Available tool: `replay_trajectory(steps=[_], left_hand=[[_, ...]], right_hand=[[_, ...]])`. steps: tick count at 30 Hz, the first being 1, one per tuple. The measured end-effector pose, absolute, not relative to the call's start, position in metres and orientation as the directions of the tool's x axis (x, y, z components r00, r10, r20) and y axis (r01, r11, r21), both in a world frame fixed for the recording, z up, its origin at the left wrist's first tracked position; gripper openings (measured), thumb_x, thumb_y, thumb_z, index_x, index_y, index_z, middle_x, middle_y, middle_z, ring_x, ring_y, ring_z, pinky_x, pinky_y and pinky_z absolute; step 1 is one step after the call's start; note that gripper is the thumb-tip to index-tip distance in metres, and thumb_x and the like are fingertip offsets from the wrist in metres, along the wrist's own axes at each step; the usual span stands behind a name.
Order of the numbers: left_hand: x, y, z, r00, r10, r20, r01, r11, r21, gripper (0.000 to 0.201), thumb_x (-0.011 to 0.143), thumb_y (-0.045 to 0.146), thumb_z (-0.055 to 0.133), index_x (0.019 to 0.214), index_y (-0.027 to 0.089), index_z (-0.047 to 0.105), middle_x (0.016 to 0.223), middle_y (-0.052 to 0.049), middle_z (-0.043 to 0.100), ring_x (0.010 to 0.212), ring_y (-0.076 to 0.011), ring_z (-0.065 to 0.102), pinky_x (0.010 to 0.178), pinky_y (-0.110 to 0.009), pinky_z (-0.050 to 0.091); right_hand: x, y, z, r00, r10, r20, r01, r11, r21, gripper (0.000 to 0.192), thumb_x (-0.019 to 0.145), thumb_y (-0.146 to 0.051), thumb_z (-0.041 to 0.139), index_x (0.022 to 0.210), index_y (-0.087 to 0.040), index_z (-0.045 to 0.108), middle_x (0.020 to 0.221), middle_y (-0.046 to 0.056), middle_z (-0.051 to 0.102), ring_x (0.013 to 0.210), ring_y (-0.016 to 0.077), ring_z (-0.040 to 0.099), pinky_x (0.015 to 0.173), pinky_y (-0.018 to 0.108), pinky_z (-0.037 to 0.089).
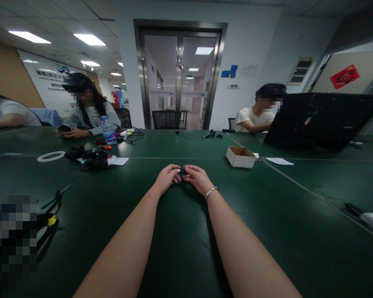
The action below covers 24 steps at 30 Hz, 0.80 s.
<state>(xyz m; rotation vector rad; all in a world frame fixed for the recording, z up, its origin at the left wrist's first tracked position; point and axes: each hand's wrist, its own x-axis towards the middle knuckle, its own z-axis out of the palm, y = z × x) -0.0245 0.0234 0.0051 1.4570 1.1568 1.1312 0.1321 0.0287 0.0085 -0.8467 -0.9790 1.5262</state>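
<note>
My left hand [167, 178] and my right hand [197, 178] meet over the dark green table [267, 215], both arms stretched forward. Between their fingertips sits a small black part [182, 170], pinched from both sides. The part is mostly covered by my fingers, so its shape is unclear. A silver bracelet [211, 191] circles my right wrist.
An open cardboard box [240, 157] stands to the right, with a paper slip [279, 161] and a black laptop [320, 120] beyond. A pile of black parts [90, 159], a white ring [51, 156] and a water bottle [107, 130] lie left. Three other people sit at the table's far side.
</note>
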Motion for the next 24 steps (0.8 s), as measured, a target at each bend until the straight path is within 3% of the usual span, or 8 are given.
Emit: replay_trajectory(steps=[7, 17, 20, 24], left_hand=[[-0.023, 0.022, 0.006, 0.061, 0.988, 0.139, 0.097, -0.144, 0.985, 0.020, 0.087, 0.034, 0.047, 0.090, 0.015, 0.055, 0.058, 0.000, 0.061, 0.048, -0.0091, 0.056, 0.044, -0.016, 0.034], [-0.027, 0.030, -0.003, -0.033, 0.979, 0.201, 0.124, -0.196, 0.973, 0.038, 0.081, 0.055, 0.055, 0.080, 0.017, 0.054, 0.068, -0.002, 0.062, 0.052, -0.0111, 0.057, 0.043, -0.019, 0.038], [-0.027, 0.025, -0.001, -0.067, 0.963, 0.260, 0.246, -0.236, 0.940, 0.039, 0.082, 0.058, 0.052, 0.079, 0.019, 0.056, 0.070, -0.001, 0.062, 0.055, -0.0121, 0.058, 0.048, -0.021, 0.040], [-0.025, 0.012, 0.006, -0.042, 0.947, 0.319, 0.543, -0.246, 0.803, 0.036, 0.083, 0.055, 0.052, 0.074, 0.020, 0.057, 0.067, 0.000, 0.062, 0.060, -0.0137, 0.056, 0.056, -0.024, 0.038]], right_hand=[[0.132, 0.028, 0.008, -0.203, 0.979, 0.007, -0.378, -0.072, -0.923, 0.011, 0.080, -0.005, 0.067, 0.089, -0.012, 0.066, 0.075, 0.006, 0.067, 0.061, 0.0140, 0.066, 0.058, 0.022, 0.056], [0.131, 0.031, 0.001, -0.279, 0.957, 0.077, -0.294, -0.009, -0.956, 0.028, 0.065, -0.007, 0.077, 0.090, -0.015, 0.066, 0.086, 0.004, 0.067, 0.074, 0.0144, 0.066, 0.069, 0.025, 0.056], [0.129, 0.034, 0.000, -0.261, 0.957, 0.128, -0.119, 0.100, -0.988, 0.030, 0.063, -0.008, 0.077, 0.089, -0.015, 0.064, 0.083, 0.003, 0.067, 0.073, 0.0133, 0.064, 0.071, 0.026, 0.054], [0.127, 0.032, 0.005, -0.191, 0.966, 0.176, 0.274, 0.224, -0.935, 0.029, 0.056, -0.003, 0.078, 0.079, -0.014, 0.064, 0.080, 0.001, 0.066, 0.071, 0.0126, 0.062, 0.068, 0.024, 0.052]])
